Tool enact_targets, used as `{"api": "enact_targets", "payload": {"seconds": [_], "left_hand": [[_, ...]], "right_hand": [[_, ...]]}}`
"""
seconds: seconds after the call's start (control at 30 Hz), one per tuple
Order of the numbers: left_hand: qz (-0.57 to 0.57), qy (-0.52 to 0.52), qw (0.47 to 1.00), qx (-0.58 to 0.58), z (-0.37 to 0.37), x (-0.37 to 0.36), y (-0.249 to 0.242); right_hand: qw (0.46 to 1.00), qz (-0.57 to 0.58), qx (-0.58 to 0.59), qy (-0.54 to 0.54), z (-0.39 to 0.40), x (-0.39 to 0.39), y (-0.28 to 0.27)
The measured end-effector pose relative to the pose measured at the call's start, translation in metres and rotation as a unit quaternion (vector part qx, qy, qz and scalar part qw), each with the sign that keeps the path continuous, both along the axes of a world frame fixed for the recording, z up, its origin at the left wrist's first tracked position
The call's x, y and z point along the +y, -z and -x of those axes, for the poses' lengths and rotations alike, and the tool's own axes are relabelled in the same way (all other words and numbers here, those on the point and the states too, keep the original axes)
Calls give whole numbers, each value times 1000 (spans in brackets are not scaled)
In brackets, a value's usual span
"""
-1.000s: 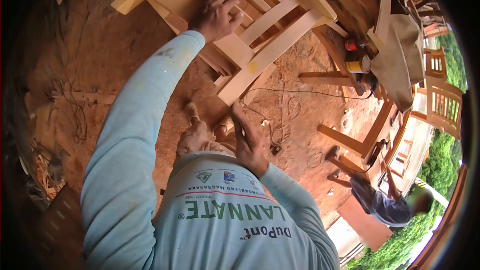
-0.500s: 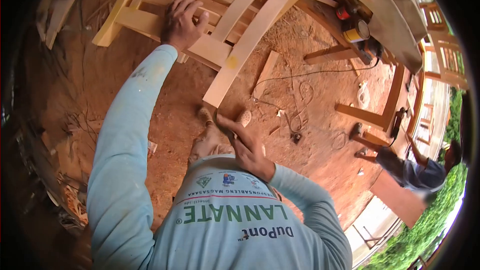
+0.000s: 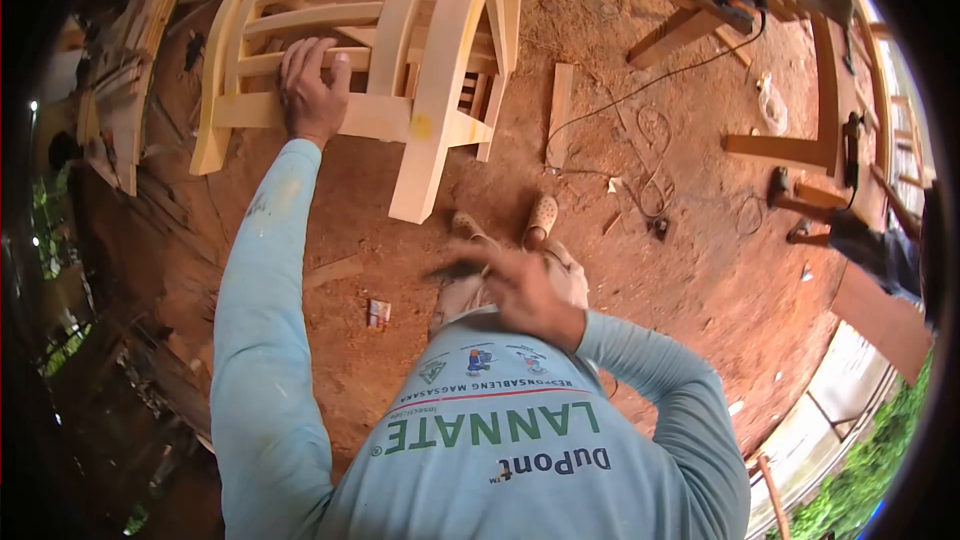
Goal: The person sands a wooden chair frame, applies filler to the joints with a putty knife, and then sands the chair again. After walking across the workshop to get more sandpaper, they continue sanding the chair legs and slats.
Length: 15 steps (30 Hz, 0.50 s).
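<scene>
Directly under the left hand (image 3: 316,95) lies the wooden frame (image 3: 432,90).

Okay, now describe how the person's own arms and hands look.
Both arms wear long, light-blue sleeves. The left sleeve has a dark smudge and faint yellowish stains on the forearm; the right sleeve matches in colour. They belong to a shirt printed with green "LANNATE" lettering. The left hand is ungloved, and so is the right hand, though its fingers are blurred.

Left arm (image 3: 265,280) extended, left hand (image 3: 315,100) back upward, fingers (image 3: 312,58) bent; right elbow (image 3: 700,390) bent, right hand (image 3: 525,290) motion-blurred near waist (image 3: 480,325).
</scene>
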State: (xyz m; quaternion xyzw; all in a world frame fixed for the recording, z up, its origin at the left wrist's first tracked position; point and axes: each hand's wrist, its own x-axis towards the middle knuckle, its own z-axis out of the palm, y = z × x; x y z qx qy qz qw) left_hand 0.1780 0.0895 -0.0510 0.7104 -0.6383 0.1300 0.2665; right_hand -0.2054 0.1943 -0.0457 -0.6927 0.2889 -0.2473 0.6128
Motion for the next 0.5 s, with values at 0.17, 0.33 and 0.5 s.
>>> {"api": "enact_targets", "payload": {"seconds": [0.17, 0.33, 0.5], "left_hand": [[-32, -4, 999, -7, 3, 2, -3], [-32, 1, 999, -5, 1, 0, -1], [-32, 5, 999, -6, 2, -2, -2]], "right_hand": [[976, -57, -1, 208, -23, -64, 12], [984, 61, -63, 153, -62, -26, 7], [988, 76, -135, 2, 2, -6, -7]]}}
